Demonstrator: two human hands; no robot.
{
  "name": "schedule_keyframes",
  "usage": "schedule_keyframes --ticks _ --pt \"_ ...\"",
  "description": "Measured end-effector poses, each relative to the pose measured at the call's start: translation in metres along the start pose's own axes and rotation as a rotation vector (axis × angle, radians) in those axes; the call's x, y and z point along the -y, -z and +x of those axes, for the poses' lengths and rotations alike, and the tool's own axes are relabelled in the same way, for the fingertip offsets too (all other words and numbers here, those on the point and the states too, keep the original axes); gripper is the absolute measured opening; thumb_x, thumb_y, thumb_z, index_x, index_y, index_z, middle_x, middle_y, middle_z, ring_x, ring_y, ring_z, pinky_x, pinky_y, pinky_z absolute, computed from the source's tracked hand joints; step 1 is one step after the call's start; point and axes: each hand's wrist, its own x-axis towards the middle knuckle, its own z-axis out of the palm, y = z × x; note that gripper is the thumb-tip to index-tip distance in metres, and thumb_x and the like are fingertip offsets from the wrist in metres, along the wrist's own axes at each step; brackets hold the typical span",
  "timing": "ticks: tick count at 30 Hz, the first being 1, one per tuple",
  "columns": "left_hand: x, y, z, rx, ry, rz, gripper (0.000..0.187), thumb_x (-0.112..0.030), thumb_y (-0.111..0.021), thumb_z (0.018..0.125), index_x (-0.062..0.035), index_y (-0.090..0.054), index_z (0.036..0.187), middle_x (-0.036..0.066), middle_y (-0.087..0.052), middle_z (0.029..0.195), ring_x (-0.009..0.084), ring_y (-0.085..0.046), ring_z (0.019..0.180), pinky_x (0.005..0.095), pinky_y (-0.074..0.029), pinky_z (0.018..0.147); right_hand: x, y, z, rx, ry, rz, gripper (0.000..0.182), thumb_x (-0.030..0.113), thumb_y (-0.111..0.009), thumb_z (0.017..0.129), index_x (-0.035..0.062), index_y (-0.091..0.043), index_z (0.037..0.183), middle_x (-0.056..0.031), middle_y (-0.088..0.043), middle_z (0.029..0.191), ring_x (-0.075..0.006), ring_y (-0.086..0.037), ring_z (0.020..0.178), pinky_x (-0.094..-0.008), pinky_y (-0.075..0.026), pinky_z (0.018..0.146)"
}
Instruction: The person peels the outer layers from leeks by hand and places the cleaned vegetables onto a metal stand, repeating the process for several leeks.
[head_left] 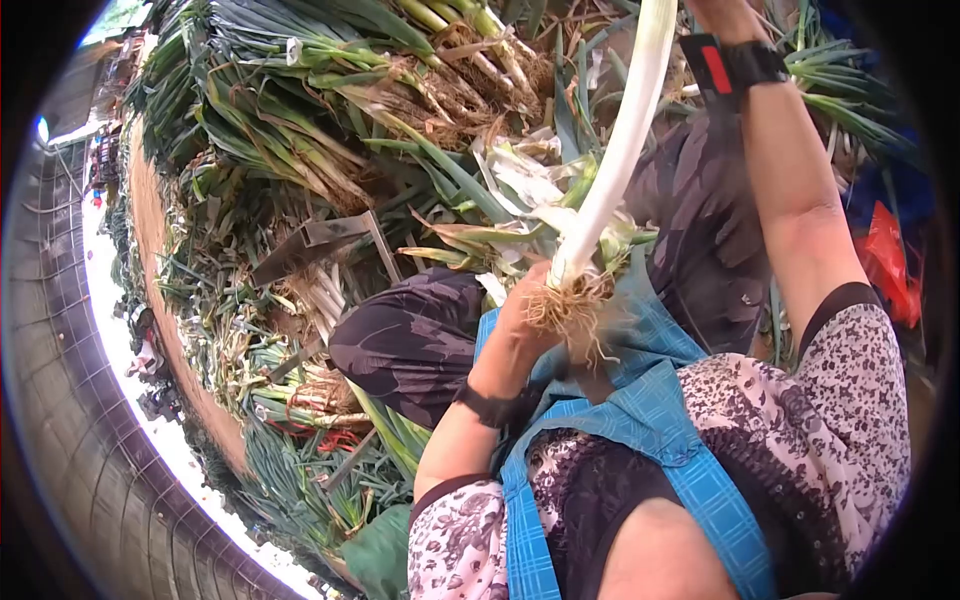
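A long white leek [622, 150] slants up across the view and runs out at the top edge. Its bushy roots [572, 308] hang over my left hand [528, 312], whose fingers are closed around the stalk's lower end, partly hidden by the roots. Peeled, pale leaves [525, 175] lie just behind the stalk. My right hand [722, 18] is beside the upper stalk, cut off by the top edge. Its fingers are out of view, so I cannot see whether it touches the leek.
Piled leeks [300, 110] with green tops and brown roots fill the upper left. A dark metal piece [310, 245] juts up near my knee [410, 335]. Tied leeks [310, 400] lie lower left. A red plastic bag [888, 265] is at far right, under more green leaves [835, 85].
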Motion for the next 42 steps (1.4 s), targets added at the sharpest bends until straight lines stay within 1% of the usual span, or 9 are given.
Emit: schedule_keyframes --ticks 4,6,11,16,20,28,34,38,42 --pt "-0.014 0.0 -0.05 0.027 -0.047 0.392 0.034 -0.029 -0.059 0.091 -0.0049 -0.054 0.116 0.004 -0.063 0.089 0.014 -0.062 0.067 0.0233 -0.048 0.047 -0.001 0.031 0.011 -0.281 0.255 -0.162 0.026 0.028 -0.053 0.091 0.0029 -0.048 0.092 -0.0044 -0.047 0.073 -0.0154 -0.048 0.058 -0.0304 -0.045 0.054" --pt "-0.033 -0.041 -0.057 -0.192 -0.096 0.538 0.035 -0.029 -0.062 0.089 -0.0051 -0.056 0.115 0.005 -0.065 0.096 0.0134 -0.064 0.073 0.0222 -0.049 0.047 -0.003 0.043 0.021 -0.389 0.34 -0.243 0.025 0.028 -0.053 0.091 0.0034 -0.048 0.093 -0.0052 -0.047 0.073 -0.0164 -0.048 0.058 -0.0316 -0.045 0.053" --pt "-0.06 -0.051 -0.035 -0.171 -0.907 0.852 0.042 -0.002 -0.053 0.089 0.0028 -0.045 0.13 0.013 -0.053 0.125 0.0203 -0.053 0.111 0.0318 -0.042 0.096 -0.011 0.064 0.034 -0.554 0.493 -0.362 0.024 0.028 -0.051 0.092 0.0047 -0.047 0.094 -0.0072 -0.049 0.075 -0.0191 -0.05 0.057 -0.0347 -0.046 0.051" --pt "-0.072 -0.122 -0.024 -0.27 -1.541 1.763 0.052 -0.01 -0.067 0.076 0.0015 -0.049 0.124 0.019 -0.052 0.113 0.0358 -0.049 0.103 0.0426 -0.039 0.091 -0.006 0.064 0.045 -0.876 0.444 -0.229 0.018 0.02 -0.054 0.092 0.0067 -0.043 0.099 -0.0112 -0.048 0.077 -0.0242 -0.049 0.055 -0.0407 -0.045 0.045" --pt "-0.083 -0.113 -0.006 -0.261 -1.678 1.998 0.024 -0.004 -0.065 0.074 -0.0016 -0.059 0.096 0.014 -0.054 0.091 0.0334 -0.051 0.085 0.0429 -0.041 0.074 -0.012 0.054 0.033 -0.913 0.43 -0.246 0.017 0.022 -0.052 0.093 0.0083 -0.044 0.099 -0.0097 -0.049 0.073 -0.024 -0.05 0.052 -0.0407 -0.042 0.045" --pt "-0.073 -0.098 -0.016 -0.104 -1.336 2.25 0.014 -0.004 -0.062 0.074 0.0 -0.051 0.083 0.015 -0.051 0.082 0.0338 -0.049 0.081 0.0429 -0.039 0.076 -0.012 0.038 0.015 -1.006 0.398 -0.283 0.016 0.023 -0.055 0.09 0.0083 -0.048 0.09 -0.0103 -0.05 0.065 -0.0249 -0.05 0.049 -0.04 -0.041 0.043" --pt "-0.022 -0.065 -0.068 0.017 -0.88 1.659 0.009 0.001 -0.058 0.08 -0.0008 -0.05 0.077 0.014 -0.052 0.075 0.031 -0.053 0.069 0.0373 -0.043 0.063 -0.022 0.033 0.015 -0.768 0.242 -0.302 0.024 0.028 -0.052 0.091 0.0046 -0.048 0.09 -0.012 -0.05 0.066 -0.0225 -0.048 0.049 -0.0362 -0.04 0.043" --pt "-0.025 -0.036 -0.108 -0.301 -0.719 1.644 0.014 0.001 -0.063 0.078 0.0 -0.054 0.069 0.012 -0.057 0.071 0.0237 -0.057 0.067 0.0326 -0.045 0.06 0.006 0.042 0.023 -0.638 0.121 -0.365 0.034 0.033 -0.048 0.094 -0.0006 -0.047 0.09 -0.0115 -0.05 0.069 -0.0202 -0.049 0.055 -0.0329 -0.043 0.048" --pt "-0.058 -0.047 -0.087 -0.462 -1.194 1.814 0.004 0.001 -0.063 0.078 -0.0002 -0.06 0.079 0.016 -0.062 0.101 0.0327 -0.057 0.094 0.0397 -0.045 0.081 -0.019 0.082 0.037 -0.27 0.453 -0.685 0.035 0.038 -0.042 0.094 0.0057 -0.053 0.086 -0.0068 -0.053 0.068 -0.0196 -0.053 0.053 -0.0328 -0.05 0.048"
